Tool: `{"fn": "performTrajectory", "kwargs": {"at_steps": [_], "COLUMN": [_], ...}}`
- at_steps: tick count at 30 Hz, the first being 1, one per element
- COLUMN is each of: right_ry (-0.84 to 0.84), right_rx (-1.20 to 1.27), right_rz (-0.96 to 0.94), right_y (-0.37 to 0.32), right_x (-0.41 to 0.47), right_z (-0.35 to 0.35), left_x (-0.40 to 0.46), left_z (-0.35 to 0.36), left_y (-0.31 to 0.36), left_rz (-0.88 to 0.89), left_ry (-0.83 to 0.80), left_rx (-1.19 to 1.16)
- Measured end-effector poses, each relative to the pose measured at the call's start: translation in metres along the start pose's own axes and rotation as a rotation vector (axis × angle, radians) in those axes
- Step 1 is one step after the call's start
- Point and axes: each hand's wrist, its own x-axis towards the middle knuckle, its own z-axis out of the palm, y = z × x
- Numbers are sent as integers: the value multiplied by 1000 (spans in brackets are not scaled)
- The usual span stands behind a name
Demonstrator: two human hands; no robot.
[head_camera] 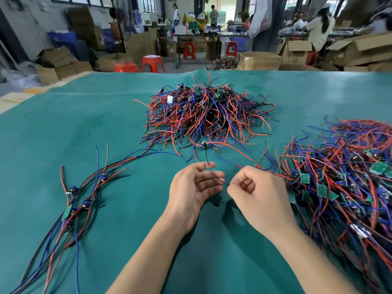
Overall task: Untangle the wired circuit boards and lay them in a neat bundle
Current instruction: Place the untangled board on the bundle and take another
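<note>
Green mat (127, 240) covers near table. Far left: cardboard boxes (61, 60), red stools (153, 63). Far right: open cartons (364, 49). Far back: workers (319, 28) at benches, blurred.

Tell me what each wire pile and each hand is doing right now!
Left hand: open, palm up, thin black wire across the fingers.
Right hand: curled shut, pinching that wire.
Middle pile: tangled heap.
Right pile: tangled, spread out.
Left bundle: few boards, wires laid roughly side by side.
Green mat: flat.
</note>
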Motion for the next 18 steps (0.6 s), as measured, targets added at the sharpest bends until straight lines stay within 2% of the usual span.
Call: {"fn": "performTrajectory", "kwargs": {"at_steps": [5,9,13,18], "right_ry": [-97,31,95,88], "right_rx": [-62,-246,-288,-531], "right_rz": [-78,-90,-40,106], "right_y": [-7,-13,-14,-9], "right_x": [-2,3,7,25], "right_z": [2,-29,-86,-98], "left_x": [-3,-1,0,-2], "left_z": [3,5,2,2], "left_y": [-9,-12,-15,-16], "left_rz": [116,120,126,165], "left_ry": [-8,-8,-14,-46], "left_rx": [232,264,310,437]}}
